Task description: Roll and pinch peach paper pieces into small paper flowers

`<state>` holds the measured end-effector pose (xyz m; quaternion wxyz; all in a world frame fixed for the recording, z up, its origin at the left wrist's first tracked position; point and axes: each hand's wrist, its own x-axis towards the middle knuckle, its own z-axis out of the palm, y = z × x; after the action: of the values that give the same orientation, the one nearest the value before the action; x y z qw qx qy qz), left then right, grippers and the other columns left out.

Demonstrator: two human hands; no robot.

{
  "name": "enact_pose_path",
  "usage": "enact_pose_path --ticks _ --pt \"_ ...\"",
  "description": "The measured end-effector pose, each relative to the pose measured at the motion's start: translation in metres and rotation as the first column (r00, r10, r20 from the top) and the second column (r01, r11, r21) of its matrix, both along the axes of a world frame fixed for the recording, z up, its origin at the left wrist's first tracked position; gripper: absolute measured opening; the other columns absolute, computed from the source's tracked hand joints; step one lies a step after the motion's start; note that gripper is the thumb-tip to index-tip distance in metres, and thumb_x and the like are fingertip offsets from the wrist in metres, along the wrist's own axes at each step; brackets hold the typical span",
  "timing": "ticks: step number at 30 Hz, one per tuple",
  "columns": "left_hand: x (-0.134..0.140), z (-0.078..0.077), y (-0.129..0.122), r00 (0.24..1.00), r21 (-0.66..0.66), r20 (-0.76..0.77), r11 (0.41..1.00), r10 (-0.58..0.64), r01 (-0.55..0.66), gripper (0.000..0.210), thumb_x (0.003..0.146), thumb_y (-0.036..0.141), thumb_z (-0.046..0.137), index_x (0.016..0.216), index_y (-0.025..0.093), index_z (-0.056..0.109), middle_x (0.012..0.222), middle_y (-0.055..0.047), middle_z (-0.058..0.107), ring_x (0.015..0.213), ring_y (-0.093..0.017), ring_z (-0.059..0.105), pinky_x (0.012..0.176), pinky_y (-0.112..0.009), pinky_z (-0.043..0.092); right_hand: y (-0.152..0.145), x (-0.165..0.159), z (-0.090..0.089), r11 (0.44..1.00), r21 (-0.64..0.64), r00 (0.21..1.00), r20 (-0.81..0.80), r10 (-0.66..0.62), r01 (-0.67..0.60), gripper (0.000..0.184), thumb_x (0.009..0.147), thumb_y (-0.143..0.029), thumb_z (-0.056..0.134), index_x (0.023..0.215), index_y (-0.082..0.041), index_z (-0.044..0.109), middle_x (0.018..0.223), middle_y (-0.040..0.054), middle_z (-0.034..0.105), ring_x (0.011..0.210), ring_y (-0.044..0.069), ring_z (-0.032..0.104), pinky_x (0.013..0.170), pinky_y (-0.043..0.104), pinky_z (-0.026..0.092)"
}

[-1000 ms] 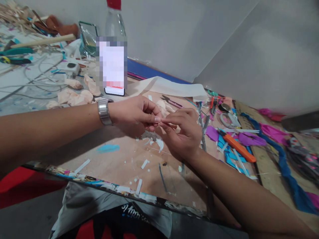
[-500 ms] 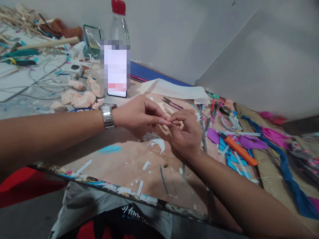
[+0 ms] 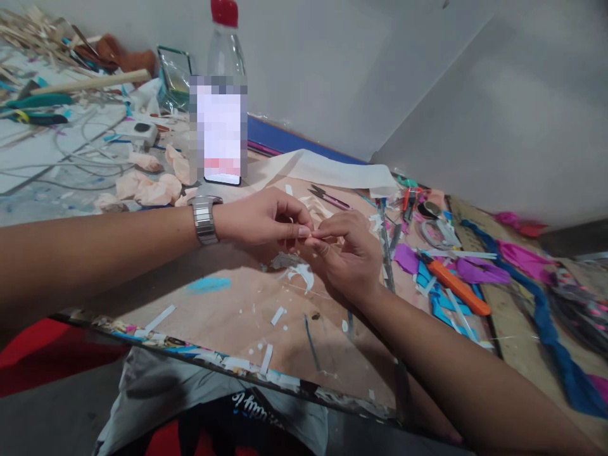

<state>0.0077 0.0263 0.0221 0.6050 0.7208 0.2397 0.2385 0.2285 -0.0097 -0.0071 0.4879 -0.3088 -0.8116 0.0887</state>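
Note:
Over the middle of the tabletop [image 3: 190, 326], my left hand [image 3: 268, 218] and my right hand [image 3: 354, 253] meet at the fingertips. Both are closed in a pinch, thumb against finger. Whatever sits between the tips is tiny, pale and mostly covered by the fingers, so its kind does not show. A metal watch [image 3: 206, 218] is on my left wrist. Behind the hands lie scissors [image 3: 330, 197] and a long strip of whitish paper [image 3: 327, 170]. Below the fingers the surface carries a white paint smear [image 3: 301, 277].
A phone [image 3: 222, 133] leans against a red-capped bottle [image 3: 228, 54]. Peach crumpled paper pieces [image 3: 149, 187] lie to the left, near green-handled pliers [image 3: 40, 101]. To the right are an orange cutter [image 3: 456, 285], purple paper [image 3: 482, 271] and a blue strip [image 3: 541, 316].
Both hands have shifted slightly to the left, still pinched together at the fingertips. Nothing on the table has visibly moved.

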Motion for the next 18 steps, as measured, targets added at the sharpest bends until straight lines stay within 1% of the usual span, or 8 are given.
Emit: enact_pose_path --ticks 3,6,8,11,14,16,18 --pt "-0.0005 0.0002 0.0004 1.000 0.018 0.008 1.000 -0.006 0.006 0.024 0.096 0.034 0.069 0.091 0.011 0.072 0.075 -0.004 0.071 0.068 -0.007 0.065 0.065 -0.016 0.050 -0.0004 -0.0001 0.0013 1.000 -0.012 1.000 0.012 -0.013 0.013 0.015 0.090 -0.035 0.078 0.093 -0.021 0.072 0.088 0.0001 0.073 0.089 0.012 0.066 0.090 0.033 0.048" --pt "-0.0020 0.0029 0.0005 0.999 0.021 -0.028 1.000 -0.019 0.020 0.021 0.096 0.031 0.069 0.090 0.011 0.072 0.072 -0.003 0.070 0.066 -0.006 0.063 0.065 -0.015 0.049 -0.0013 -0.0004 0.0029 1.000 0.007 0.999 0.037 0.008 -0.008 0.013 0.090 -0.033 0.078 0.092 -0.021 0.072 0.090 -0.0009 0.074 0.090 0.011 0.068 0.091 0.033 0.048" --pt "-0.0027 0.0048 0.0002 0.999 0.005 -0.036 1.000 -0.031 0.031 0.020 0.095 0.030 0.070 0.088 0.011 0.072 0.069 -0.001 0.068 0.063 -0.005 0.061 0.064 -0.015 0.048 -0.0021 -0.0008 0.0033 0.999 0.029 0.999 0.038 0.016 -0.017 0.014 0.090 -0.034 0.079 0.092 -0.022 0.072 0.090 -0.0009 0.074 0.091 0.011 0.069 0.091 0.033 0.049" --pt "-0.0028 0.0052 -0.0003 0.999 -0.035 -0.018 0.999 -0.027 0.027 0.020 0.094 0.031 0.072 0.088 0.012 0.074 0.068 -0.001 0.068 0.062 -0.005 0.059 0.063 -0.015 0.046 -0.0030 -0.0010 0.0025 0.999 0.049 1.000 0.028 -0.009 0.007 0.018 0.090 -0.037 0.079 0.098 -0.022 0.073 0.091 0.0000 0.074 0.092 0.012 0.069 0.092 0.033 0.048" --pt "-0.0025 0.0026 0.0001 1.000 -0.061 -0.022 0.998 -0.002 0.001 0.021 0.091 0.033 0.076 0.090 0.011 0.076 0.072 -0.002 0.069 0.064 -0.006 0.060 0.062 -0.016 0.045 -0.0029 -0.0005 0.0015 0.998 0.066 0.999 0.036 0.002 -0.004 0.015 0.089 -0.028 0.079 0.102 -0.024 0.074 0.092 -0.0023 0.075 0.090 0.010 0.069 0.092 0.031 0.047" --pt "-0.0021 0.0005 0.0008 0.999 -0.061 -0.034 0.998 0.013 -0.015 0.023 0.089 0.034 0.078 0.090 0.012 0.077 0.073 -0.002 0.070 0.065 -0.006 0.060 0.062 -0.016 0.045 -0.0025 -0.0001 0.0011 0.998 0.069 0.999 0.042 0.009 -0.012 0.014 0.088 -0.022 0.080 0.101 -0.024 0.074 0.090 -0.0038 0.074 0.087 0.009 0.069 0.092 0.030 0.046" --pt "-0.0016 -0.0008 0.0012 0.999 -0.062 -0.035 0.998 0.019 -0.021 0.024 0.089 0.036 0.079 0.091 0.012 0.077 0.073 -0.003 0.070 0.065 -0.007 0.061 0.061 -0.016 0.044 -0.0020 0.0001 0.0010 0.998 0.063 0.999 0.036 0.003 -0.006 0.012 0.088 -0.023 0.080 0.097 -0.022 0.072 0.087 -0.0041 0.074 0.083 0.008 0.068 0.091 0.031 0.046"
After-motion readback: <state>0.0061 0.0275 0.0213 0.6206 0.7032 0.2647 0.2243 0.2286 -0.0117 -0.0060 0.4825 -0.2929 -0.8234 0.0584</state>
